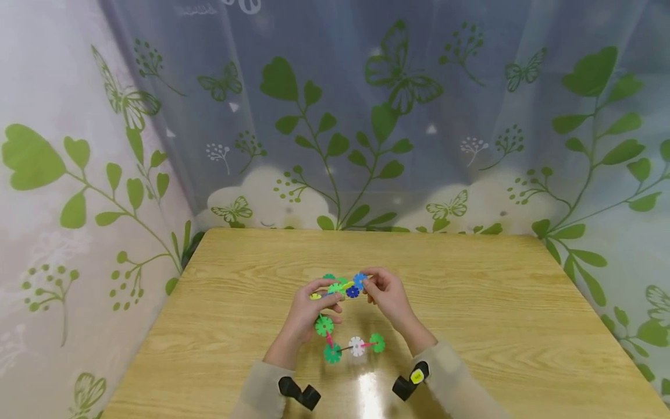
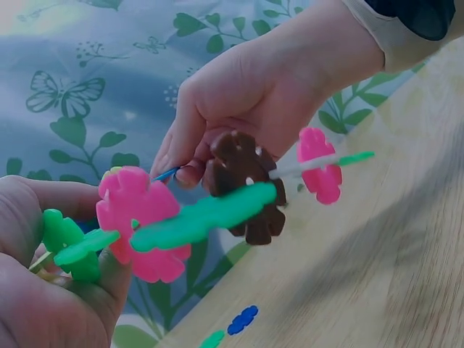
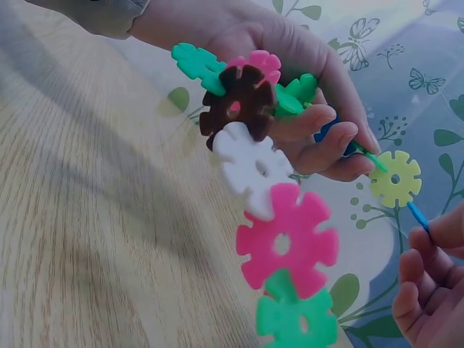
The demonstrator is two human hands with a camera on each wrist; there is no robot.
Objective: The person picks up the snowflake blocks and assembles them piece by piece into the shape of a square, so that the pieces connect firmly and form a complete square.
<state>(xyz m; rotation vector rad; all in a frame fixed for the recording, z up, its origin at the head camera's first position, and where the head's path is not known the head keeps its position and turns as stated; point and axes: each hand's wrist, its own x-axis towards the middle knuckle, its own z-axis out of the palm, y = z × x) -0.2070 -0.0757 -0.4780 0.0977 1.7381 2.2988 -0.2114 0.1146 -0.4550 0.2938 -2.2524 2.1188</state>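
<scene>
A chain of slotted plastic snowflake discs hangs from my left hand (image 1: 309, 308), which grips it between thumb and fingers. Green, pink, brown and white discs (image 3: 254, 170) run down this chain, ending in a green disc (image 1: 377, 343) at the right. My right hand (image 1: 389, 297) pinches a light blue disc (image 1: 359, 281), seen edge-on in the right wrist view. That blue disc meets a yellow disc (image 3: 395, 179), which joins a green disc at the left fingertips. Part of the chain inside the left hand is hidden.
A dark blue disc (image 2: 243, 319) and a green disc (image 2: 212, 339) lie on the wooden table (image 1: 471, 326) beyond the hands. A leaf-printed curtain (image 1: 335, 116) hangs behind the table and along both sides.
</scene>
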